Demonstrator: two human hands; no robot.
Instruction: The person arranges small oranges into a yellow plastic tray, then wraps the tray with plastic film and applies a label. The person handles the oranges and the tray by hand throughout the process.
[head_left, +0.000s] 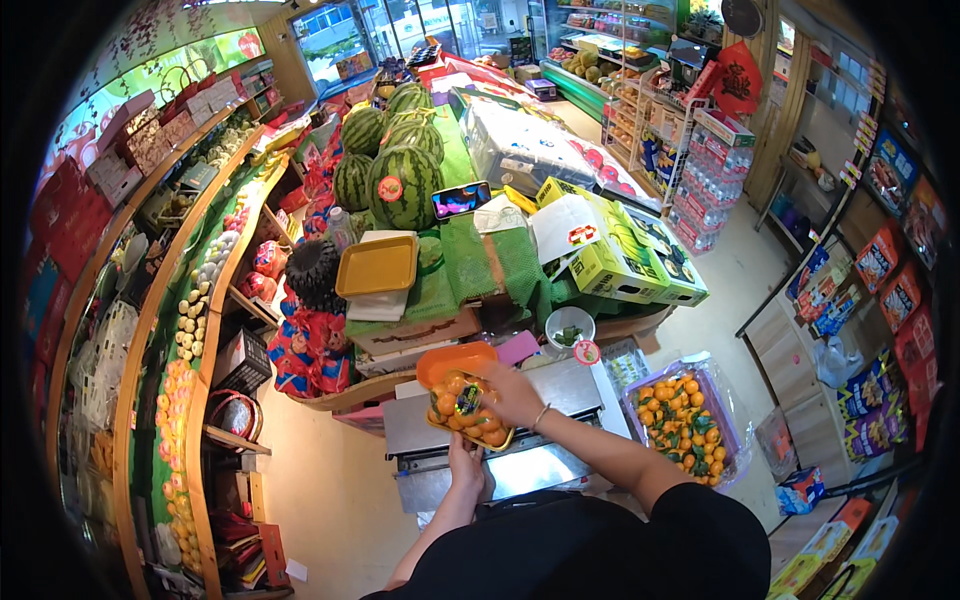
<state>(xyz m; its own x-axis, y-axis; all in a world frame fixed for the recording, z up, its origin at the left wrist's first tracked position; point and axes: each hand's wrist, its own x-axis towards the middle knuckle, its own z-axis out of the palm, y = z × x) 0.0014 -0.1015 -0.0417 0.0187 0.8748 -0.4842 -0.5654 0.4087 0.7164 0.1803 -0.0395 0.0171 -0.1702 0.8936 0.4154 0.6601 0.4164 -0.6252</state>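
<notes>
A tray of small oranges (456, 411), bearing a dark round label, is held up over a metal wrapping machine (540, 459). My left hand (466, 463) grips the tray's near edge from below. Over the tray's right side lies my right hand (511, 397), its fingers partly hidden against the fruit; whether they grip it I cannot tell. An orange plastic basket (457, 358) sits just behind the tray. At the right stands a purple crate (637, 405) of small oranges with green leaves.
Ahead, boxes hold a yellow foam tray (376, 267), a propped phone (460, 200) and watermelons (405, 184). A clear tub (570, 327) stands behind the machine. Fruit shelves (196, 420) line the left; water bottle packs (705, 180) are stacked at the right.
</notes>
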